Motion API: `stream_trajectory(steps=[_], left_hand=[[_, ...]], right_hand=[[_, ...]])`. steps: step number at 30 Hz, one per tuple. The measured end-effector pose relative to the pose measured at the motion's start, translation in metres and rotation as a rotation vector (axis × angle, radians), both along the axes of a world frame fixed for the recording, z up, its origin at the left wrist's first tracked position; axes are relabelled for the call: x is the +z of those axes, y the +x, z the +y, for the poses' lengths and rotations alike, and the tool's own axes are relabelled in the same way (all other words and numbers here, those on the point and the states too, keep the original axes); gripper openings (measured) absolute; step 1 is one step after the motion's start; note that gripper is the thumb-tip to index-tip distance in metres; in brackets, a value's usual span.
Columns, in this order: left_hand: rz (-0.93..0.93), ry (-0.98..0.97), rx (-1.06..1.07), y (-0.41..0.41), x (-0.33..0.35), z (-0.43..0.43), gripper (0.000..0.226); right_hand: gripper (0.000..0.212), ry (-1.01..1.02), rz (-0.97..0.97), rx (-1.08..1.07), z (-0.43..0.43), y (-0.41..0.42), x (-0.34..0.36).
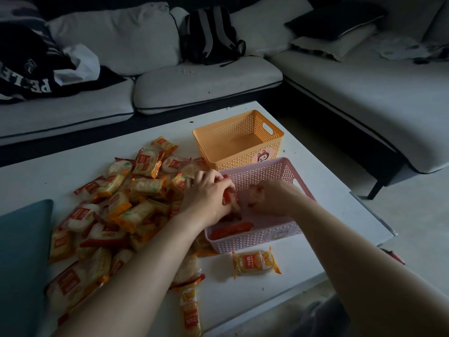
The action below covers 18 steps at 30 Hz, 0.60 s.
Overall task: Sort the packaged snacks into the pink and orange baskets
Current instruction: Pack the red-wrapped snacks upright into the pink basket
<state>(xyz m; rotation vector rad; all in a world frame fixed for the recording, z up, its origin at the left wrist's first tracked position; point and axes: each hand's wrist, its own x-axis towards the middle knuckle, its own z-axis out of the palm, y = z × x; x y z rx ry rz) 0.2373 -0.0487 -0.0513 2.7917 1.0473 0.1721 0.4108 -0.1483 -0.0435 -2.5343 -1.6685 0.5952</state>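
Observation:
A pink basket (257, 240) stands on the white table, with an orange basket (245, 160) just behind it that holds nothing I can see. My left hand (206, 193) reaches over the pink basket's left rim, closed on a red-wrapped snack packet (228, 199). My right hand (272, 198) is inside the pink basket, fingers curled around a pale snack packet (257, 194) that is blurred. A red packet (230, 231) lies in the basket's near corner. A large pile of orange and red snack packets (116, 207) covers the table to the left.
One orange packet (256, 262) lies alone in front of the pink basket, another (190, 310) near the table's front edge. A teal cushion (21, 259) sits at the left. A grey sofa (199, 81) with a backpack (211, 35) runs behind the table (335, 207).

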Motion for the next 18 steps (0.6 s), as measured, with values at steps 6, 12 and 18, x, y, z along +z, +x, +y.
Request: stream_trajectory(steps=[6, 12, 18], left_hand=[[0.025, -0.04, 0.016, -0.001, 0.002, 0.001, 0.054], [0.032, -0.034, 0.01, 0.001, 0.003, 0.001, 0.055], [0.024, -0.063, 0.045, 0.004, 0.004, 0.0, 0.063]], right_hand=[[0.035, 0.246, 0.774, -0.473, 0.005, 0.002, 0.023], [0.01, 0.316, 0.414, -0.234, 0.01, 0.015, 0.02], [0.022, 0.319, 0.046, -0.033, 0.013, 0.005, 0.007]])
